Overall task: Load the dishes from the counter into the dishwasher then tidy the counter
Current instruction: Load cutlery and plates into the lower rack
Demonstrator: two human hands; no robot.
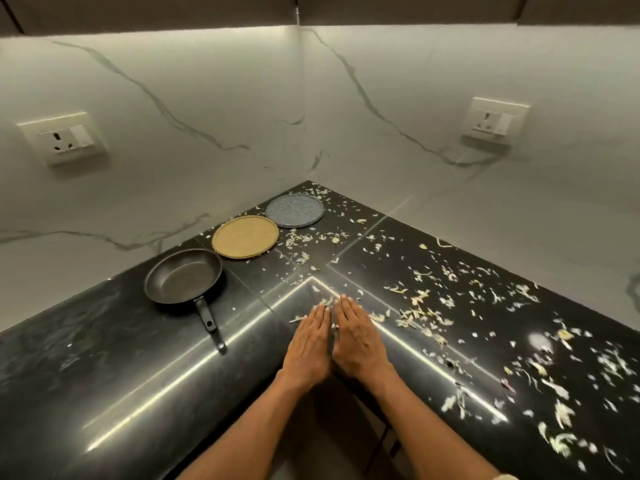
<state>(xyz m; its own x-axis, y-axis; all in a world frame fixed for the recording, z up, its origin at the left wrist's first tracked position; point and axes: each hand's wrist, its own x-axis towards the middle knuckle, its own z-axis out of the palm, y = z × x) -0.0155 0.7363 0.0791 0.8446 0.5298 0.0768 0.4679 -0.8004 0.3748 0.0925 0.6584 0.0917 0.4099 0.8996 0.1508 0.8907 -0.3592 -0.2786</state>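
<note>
- Lower centre: my left hand [310,336] and right hand [356,332] lie flat, fingers straight, side by side on the black counter [114,368], grasping nothing.
- Right half: vegetable scraps [419,310] scattered; tidying barely begun, I judge.
- Centre left, farther back: frying pan [183,277], tan plate [245,237], blue-grey plate [294,210] unloaded; dishwasher unseen.

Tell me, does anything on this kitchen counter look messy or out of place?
Yes: pale vegetable scraps lie scattered across the glossy black stone counter, thickest on its right side, some beside the round tan plate.
</note>
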